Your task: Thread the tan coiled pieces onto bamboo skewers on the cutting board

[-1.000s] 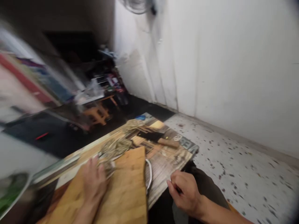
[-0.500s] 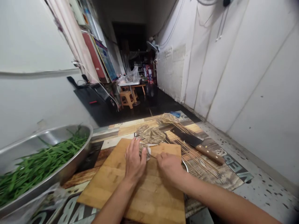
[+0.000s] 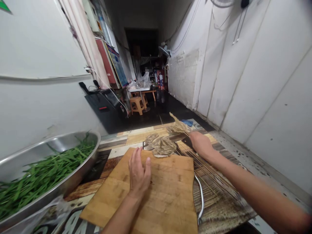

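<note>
My left hand [image 3: 139, 170] lies on the wooden cutting board [image 3: 168, 191], fingers stretched out and holding nothing. My right hand [image 3: 201, 143] is closed around the end of a thin bamboo skewer, beyond the board's far right corner. Past its fingertips is a heap of skewered brownish, wrinkled food [image 3: 177, 127]; one strip points up and away. At the board's far edge sits another pile of grey-brown folded sheets [image 3: 163, 146], whose kind I cannot make out. Loose bamboo skewers [image 3: 207, 167] lie right of the board. The knife is mostly hidden by my right hand and forearm.
A large steel basin [image 3: 95, 143] of cut green leaves [image 3: 56, 165] stands on the left. A metal handle [image 3: 201, 198] shows by the board's right edge. A blue object [image 3: 187, 123] lies at the table's far edge. Behind are stools [image 3: 136, 105] and a white wall.
My right hand has moved forward and right from the board to the skewered heap. The piece under my left hand is gone from the board. The view has shifted slightly.
</note>
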Available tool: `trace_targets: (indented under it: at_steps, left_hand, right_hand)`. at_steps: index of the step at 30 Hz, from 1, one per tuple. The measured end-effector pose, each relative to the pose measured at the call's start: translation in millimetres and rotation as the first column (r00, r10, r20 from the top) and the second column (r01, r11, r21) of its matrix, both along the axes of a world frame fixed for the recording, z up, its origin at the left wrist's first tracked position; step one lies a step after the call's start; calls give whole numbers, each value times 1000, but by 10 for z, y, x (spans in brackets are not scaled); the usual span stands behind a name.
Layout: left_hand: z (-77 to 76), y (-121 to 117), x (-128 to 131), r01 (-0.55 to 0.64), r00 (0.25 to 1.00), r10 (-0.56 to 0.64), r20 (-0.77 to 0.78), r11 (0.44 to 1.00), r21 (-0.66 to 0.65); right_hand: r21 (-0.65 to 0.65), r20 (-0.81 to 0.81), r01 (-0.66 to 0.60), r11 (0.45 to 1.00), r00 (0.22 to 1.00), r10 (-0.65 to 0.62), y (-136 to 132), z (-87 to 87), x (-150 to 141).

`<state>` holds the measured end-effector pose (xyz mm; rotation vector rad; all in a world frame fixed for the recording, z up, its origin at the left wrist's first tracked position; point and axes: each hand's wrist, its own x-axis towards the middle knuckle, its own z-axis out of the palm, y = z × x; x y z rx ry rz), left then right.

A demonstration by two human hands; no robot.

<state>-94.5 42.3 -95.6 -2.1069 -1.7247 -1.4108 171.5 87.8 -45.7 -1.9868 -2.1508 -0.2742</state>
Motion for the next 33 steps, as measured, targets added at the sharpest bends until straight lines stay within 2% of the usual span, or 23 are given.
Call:
trace_targets:
  at_steps: [3,6,11,14,16,18,21,23,30,33]
  left_hand:
    - [-13,16,-10,-4,999,4,-33,1000,1]
    - [-13,18,-14,-7,998,6,-59,1000,-15]
    - [-30,20,-32,-13,998,10,-69,999,-40]
    - [-42,24,-42,-16,995,12,-97,999,-43]
    - [-43,25,-41,-11,994,5,-114,998,-54]
    - [-41,25,-38,-2,992,-7,-123,997,-74]
    - [-37,22,-39,-3,994,-8,-112,995,-98]
    - [-35,19,-42,-5,995,-6,-101,995,-103]
    - [-45,15,-35,14,995,-26,-99,993,-117]
    - [-43,10,-26,12,997,-22,-78,991,-131]
  right_hand:
    - [-64,13,68,996,998,-67,345,-63,198]
    - [-92,18,83,992,996,-82,514,-121,260]
    - [-124,12,92,988,996,-92,514,-107,288]
    - [-75,0,96,993,995,-96,401,-71,232]
    - [-28,-28,23,999,999,-24,319,-71,118]
    - [-31,-77,-119,992,990,116,261,-107,-49]
    - [-84,-112,-357,930,931,347,237,-204,-313]
    - [-102,-87,-452,886,891,445,253,-268,-441]
    - [-188,16,-517,835,849,529,365,-429,-583]
    - [-175,-4,-482,859,872,489,388,-434,-608]
